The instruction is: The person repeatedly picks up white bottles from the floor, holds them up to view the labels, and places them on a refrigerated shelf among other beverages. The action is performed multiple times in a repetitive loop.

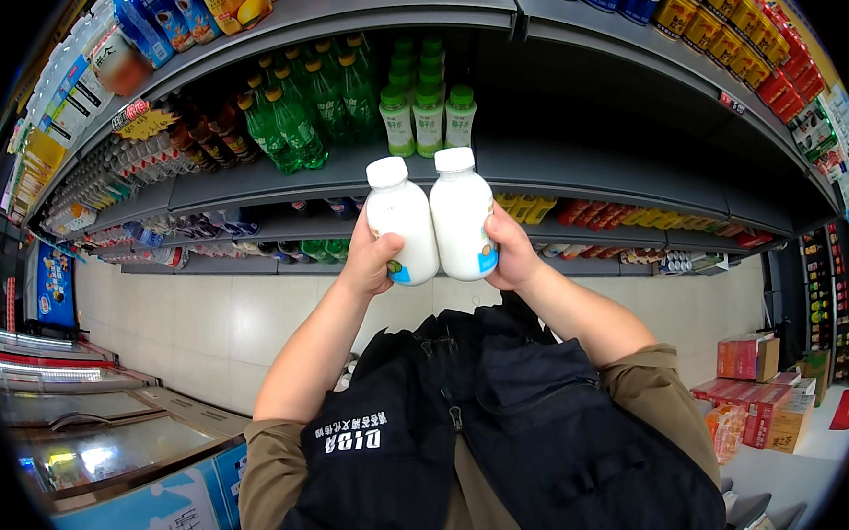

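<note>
Two white bottles with white screw caps are held up side by side in front of a store shelf. My left hand is closed around the left white bottle, its thumb across the front. The right white bottle sits in my right hand, whose fingers wrap its outer side. Both bottles lean slightly and touch or nearly touch. Each has a blue patch near its base. Just beyond their caps, white-labelled bottles with green caps stand in rows on the shelf.
Green soda bottles fill the shelf to the left. Above run upper shelves with cartons and yellow cans. A glass-topped freezer stands at lower left. Stacked cardboard boxes are on the right, beside the tiled floor.
</note>
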A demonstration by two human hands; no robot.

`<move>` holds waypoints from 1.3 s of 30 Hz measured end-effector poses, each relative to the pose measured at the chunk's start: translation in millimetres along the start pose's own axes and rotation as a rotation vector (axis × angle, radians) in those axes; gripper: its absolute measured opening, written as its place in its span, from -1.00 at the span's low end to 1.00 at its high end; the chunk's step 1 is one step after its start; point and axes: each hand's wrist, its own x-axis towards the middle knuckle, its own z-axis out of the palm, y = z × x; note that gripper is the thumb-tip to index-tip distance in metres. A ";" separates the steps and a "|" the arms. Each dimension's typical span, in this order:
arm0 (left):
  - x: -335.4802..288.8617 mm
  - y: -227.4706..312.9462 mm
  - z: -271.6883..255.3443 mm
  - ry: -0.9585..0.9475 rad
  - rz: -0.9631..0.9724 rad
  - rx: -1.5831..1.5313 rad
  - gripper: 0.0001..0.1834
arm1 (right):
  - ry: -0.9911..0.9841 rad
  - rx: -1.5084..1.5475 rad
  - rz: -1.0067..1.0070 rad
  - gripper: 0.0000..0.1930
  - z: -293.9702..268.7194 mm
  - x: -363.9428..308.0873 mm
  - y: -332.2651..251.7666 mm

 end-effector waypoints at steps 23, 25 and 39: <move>4.7 5.5 -0.6 0.081 -0.046 0.030 -0.11 | 0.062 -0.101 0.029 -0.18 11.4 3.9 -14.6; 3.3 5.4 -2.2 0.084 -0.052 0.020 -0.11 | 0.145 -0.327 -0.072 -0.16 10.1 4.4 -12.3; 1.9 7.1 -4.0 0.076 -0.039 0.031 -0.16 | 0.292 -1.186 -0.254 0.01 24.1 1.0 -9.4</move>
